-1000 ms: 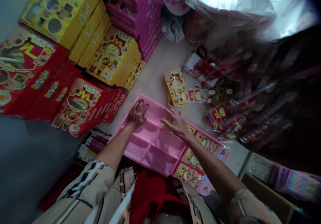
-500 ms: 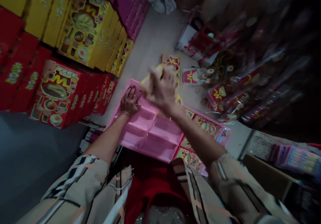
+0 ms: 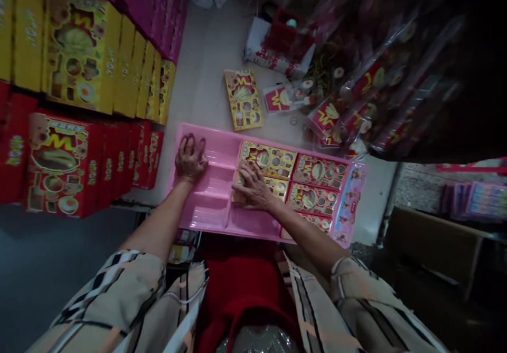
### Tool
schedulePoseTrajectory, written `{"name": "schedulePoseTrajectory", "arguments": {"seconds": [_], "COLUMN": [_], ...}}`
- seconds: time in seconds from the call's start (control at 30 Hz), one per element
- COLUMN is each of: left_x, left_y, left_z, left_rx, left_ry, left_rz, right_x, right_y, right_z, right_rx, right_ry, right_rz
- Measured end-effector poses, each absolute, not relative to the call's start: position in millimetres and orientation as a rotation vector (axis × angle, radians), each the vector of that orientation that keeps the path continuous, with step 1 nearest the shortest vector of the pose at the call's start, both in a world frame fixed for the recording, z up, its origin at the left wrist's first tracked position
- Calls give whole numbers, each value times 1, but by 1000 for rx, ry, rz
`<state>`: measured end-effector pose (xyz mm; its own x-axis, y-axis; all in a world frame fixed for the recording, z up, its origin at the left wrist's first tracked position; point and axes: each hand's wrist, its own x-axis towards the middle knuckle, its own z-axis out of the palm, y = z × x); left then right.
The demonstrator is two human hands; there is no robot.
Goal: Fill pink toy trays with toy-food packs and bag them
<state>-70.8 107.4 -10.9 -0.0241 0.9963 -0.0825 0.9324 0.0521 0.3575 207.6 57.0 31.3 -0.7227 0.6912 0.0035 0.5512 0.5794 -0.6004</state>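
A pink compartment tray lies crosswise in front of me. My left hand is open, its fingers spread against the tray's left part. My right hand lies with spread fingers on a yellow box in the middle compartment of the centre column, partly covering it. Above it another yellow box fills the upper centre compartment. Several red boxes sit in the right column, the lowest partly behind my forearm. The left column and lower centre compartment show bare pink plastic. One loose yellow box rests beyond the tray.
Stacked yellow boxes and red boxes stand at left, with purple boxes behind. Clear-wrapped packets pile up at right, near a red and white container. A cardboard box stands at lower right.
My right hand has come down from above the tray's far edge onto a yellow box in the centre column. Both centre yellow boxes now show in place. My left hand stays on the tray.
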Motion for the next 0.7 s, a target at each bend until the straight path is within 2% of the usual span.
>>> {"name": "schedulePoseTrajectory", "arguments": {"seconds": [0.2, 0.33, 0.47, 0.6, 0.7], "left_x": [-68, -67, -68, -69, -69], "left_y": [105, 104, 105, 105, 105], "left_z": [-8, -8, -5, -6, -7], "left_rx": [2017, 1990, 1959, 1947, 1911], "left_ry": [2019, 2038, 2027, 2017, 2019], "left_rz": [301, 299, 304, 336, 352], "right_x": [181, 170, 169, 162, 146], "right_y": [50, 38, 50, 158, 277], "right_z": [30, 14, 34, 64, 48], "right_rx": [-1403, -1520, -1547, -1645, -1931], "right_ry": [-2481, -2510, -2584, -2364, -2033], "right_rz": [637, 621, 655, 664, 629]}}
